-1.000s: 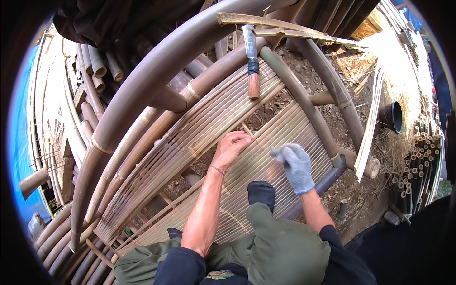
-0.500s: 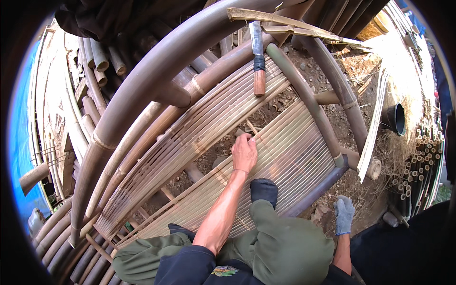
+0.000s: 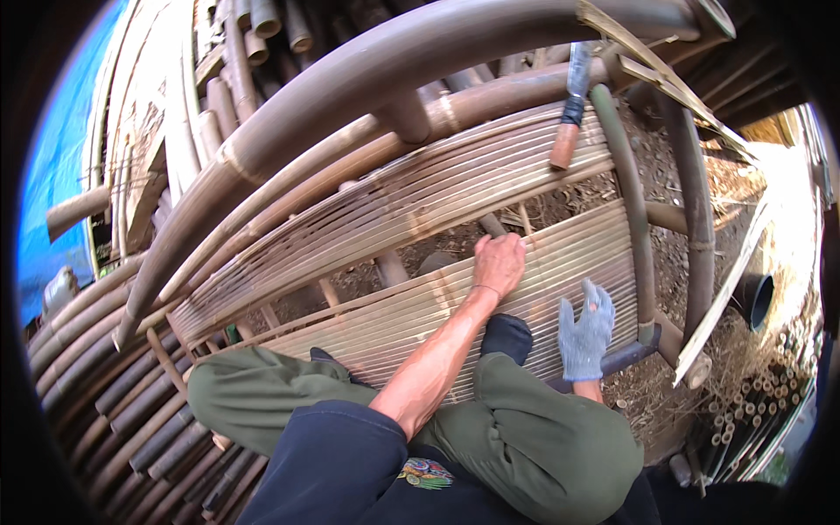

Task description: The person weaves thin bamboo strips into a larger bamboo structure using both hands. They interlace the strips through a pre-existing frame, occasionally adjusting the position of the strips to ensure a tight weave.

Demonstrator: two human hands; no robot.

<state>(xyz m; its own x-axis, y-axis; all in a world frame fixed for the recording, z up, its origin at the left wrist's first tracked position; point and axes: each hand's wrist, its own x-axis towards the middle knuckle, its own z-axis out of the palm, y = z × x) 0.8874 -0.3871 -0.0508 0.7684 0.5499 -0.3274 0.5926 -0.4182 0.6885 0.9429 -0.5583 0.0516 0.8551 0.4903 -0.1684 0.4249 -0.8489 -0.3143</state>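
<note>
My bare left hand (image 3: 500,264) is closed, its fingers curled over the far edge slat of the near bamboo slat panel (image 3: 560,254), beside the open gap. The fingertips are partly hidden. To its right, my right hand (image 3: 584,334) in a grey-blue glove is held over the same panel, fingers apart and holding nothing. A second bamboo slat panel (image 3: 350,219) lies beyond the gap. On its far right end rests a knife (image 3: 567,131) with a wooden handle and dark wrapping. Thick bamboo poles (image 3: 289,122) frame both panels.
Split bamboo strips (image 3: 665,74) lean across the frame's far right corner. A black bucket (image 3: 753,299) stands on the right. Cut bamboo poles are stacked at the left (image 3: 157,420), and thin bamboo tubes (image 3: 744,402) are bundled at the right. My feet rest on the panel.
My right hand has come up from beside my knee to above the near panel, fingers spreading. My left hand stays at the slat edge. The whole view has turned and shifted.
</note>
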